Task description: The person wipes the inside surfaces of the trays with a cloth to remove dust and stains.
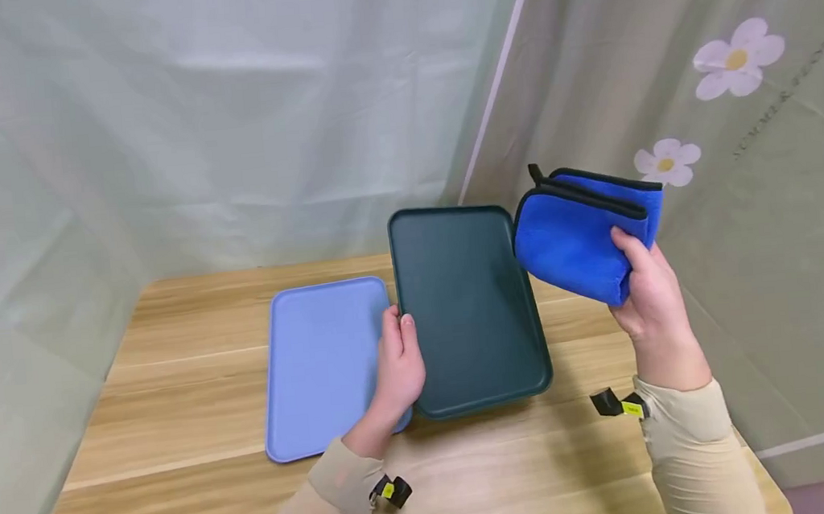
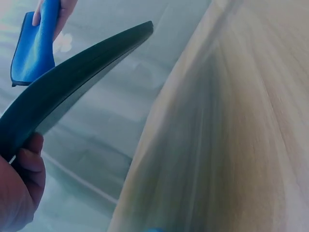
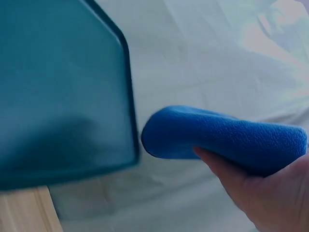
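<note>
A dark green tray [image 1: 468, 309] is held above the table by the left hand [image 1: 400, 367], whose thumb lies on its left rim; in the left wrist view the fingers curl under the tray [image 2: 72, 79]. The right hand [image 1: 651, 295] grips a folded blue cloth [image 1: 574, 240] with black edging, at the tray's right side. In the right wrist view the cloth [image 3: 222, 135] is close beside the tray's edge; whether they touch, I cannot tell. Left of the green tray, a light blue tray [image 1: 326, 360] lies on the table, partly behind the left hand.
The wooden table [image 1: 177, 404] extends to the left and in front of the trays. Pale curtains [image 1: 263, 123] hang behind it, and a curtain with white flowers [image 1: 738, 58] stands close on the right.
</note>
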A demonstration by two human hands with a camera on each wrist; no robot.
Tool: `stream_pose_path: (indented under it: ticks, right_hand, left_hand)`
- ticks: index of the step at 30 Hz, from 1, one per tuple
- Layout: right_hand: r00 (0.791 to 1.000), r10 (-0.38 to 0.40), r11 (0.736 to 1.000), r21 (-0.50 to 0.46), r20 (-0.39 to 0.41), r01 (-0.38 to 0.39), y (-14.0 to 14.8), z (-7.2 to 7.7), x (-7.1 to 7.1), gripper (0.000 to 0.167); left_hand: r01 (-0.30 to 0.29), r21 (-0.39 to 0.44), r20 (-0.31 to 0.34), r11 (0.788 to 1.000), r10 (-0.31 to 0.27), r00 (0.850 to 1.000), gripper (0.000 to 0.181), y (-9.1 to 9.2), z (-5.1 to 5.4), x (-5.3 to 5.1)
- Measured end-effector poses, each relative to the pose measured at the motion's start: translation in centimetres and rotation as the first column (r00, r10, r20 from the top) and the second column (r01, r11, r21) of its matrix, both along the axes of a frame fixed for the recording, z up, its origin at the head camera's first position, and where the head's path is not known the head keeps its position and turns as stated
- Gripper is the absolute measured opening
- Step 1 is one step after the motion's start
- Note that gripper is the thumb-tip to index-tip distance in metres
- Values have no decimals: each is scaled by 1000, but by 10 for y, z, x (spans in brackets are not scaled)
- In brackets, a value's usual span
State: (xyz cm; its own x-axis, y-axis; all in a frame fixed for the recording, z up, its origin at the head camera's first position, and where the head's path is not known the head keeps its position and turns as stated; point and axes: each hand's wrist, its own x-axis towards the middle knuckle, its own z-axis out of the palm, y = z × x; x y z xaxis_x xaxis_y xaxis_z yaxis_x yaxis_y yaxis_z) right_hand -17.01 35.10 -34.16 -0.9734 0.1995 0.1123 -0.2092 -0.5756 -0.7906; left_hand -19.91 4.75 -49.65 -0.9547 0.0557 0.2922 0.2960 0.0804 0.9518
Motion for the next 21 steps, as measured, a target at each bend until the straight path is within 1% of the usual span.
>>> stream_pose_path:
  ticks: [3,5,7,9,11,12,14,15,16,17,18,19,21]
  right_hand:
    - [999,-12,1000,1,33,12,-13,-3,-6,37]
    - [997,-49,998,34,52,47,-21,-5,-10,40]
    - [992,-106,992,70,70,101,-30,-6,-12,45]
    - [984,-162,985,79,69,156,-39,-7,-15,50]
    - [971,-233,968,108,54,227,-48,-8,-20,51]
    - [961,-275,953,144,36,267,-53,-9,-22,50]
    - [940,-339,909,244,-34,337,-63,-12,-30,46]
    - [931,-357,879,309,-77,362,-69,-14,-34,44]
    - [927,-358,847,378,-114,373,-75,-17,-38,42]
    - [928,-341,810,456,-147,370,-82,-20,-41,41]
    - [935,-311,773,528,-170,353,-88,-23,-45,41]
    - [947,-266,741,589,-181,322,-95,-26,-47,41]
    - [973,-172,652,723,-151,227,-108,-33,-50,45]
  left_hand:
    - [-30,48,2,998,30,1000,27,-3,-3,0]
    - [-43,60,0,997,43,999,29,-5,-5,-1]
    - [-50,56,-9,997,51,999,32,-6,-5,0]
    - [-52,42,-17,998,53,998,38,-6,-6,0]
    - [-52,36,-25,998,53,998,44,-6,-5,1]
    - [-51,33,-29,998,51,998,46,-6,-5,2]
    - [-54,21,-43,998,54,998,49,-5,-6,2]
    - [-54,19,-51,998,55,997,49,-4,-6,3]
    - [-50,21,-60,999,51,997,48,-4,-6,4]
    - [-49,20,-70,999,50,996,47,-3,-7,5]
    - [-41,22,-82,999,43,996,46,-2,-8,6]
    - [-35,22,-94,999,37,995,46,-1,-8,8]
    - [-7,27,-119,1000,11,993,45,1,-8,12]
